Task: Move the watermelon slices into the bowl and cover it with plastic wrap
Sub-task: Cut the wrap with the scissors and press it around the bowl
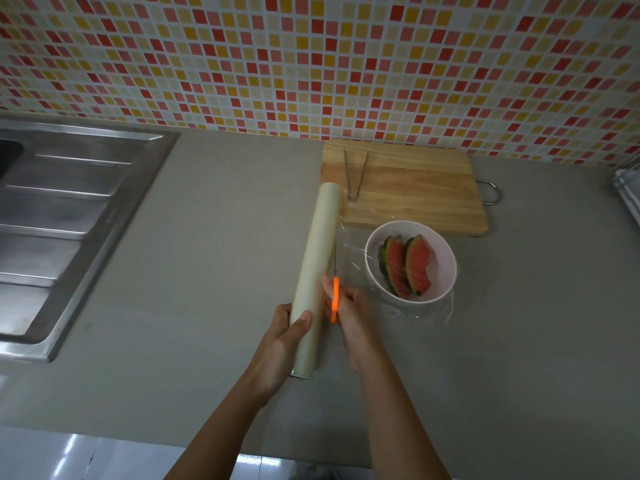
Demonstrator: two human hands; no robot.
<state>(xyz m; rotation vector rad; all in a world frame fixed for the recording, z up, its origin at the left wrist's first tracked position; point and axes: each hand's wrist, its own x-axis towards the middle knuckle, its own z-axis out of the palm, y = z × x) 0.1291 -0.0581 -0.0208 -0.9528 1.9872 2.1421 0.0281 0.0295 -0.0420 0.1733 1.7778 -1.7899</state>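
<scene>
A white bowl stands on the grey counter with two watermelon slices inside. Clear plastic wrap stretches from the roll over the bowl and drapes past its near right side. My left hand grips the lower part of the long cream roll of plastic wrap, which is tilted up off the counter. My right hand holds orange-handled scissors, their blades at the film right beside the roll.
A wooden cutting board lies behind the bowl with metal tongs on it. A steel sink with drainboard fills the left. The tiled wall runs along the back. A rack edge shows at far right.
</scene>
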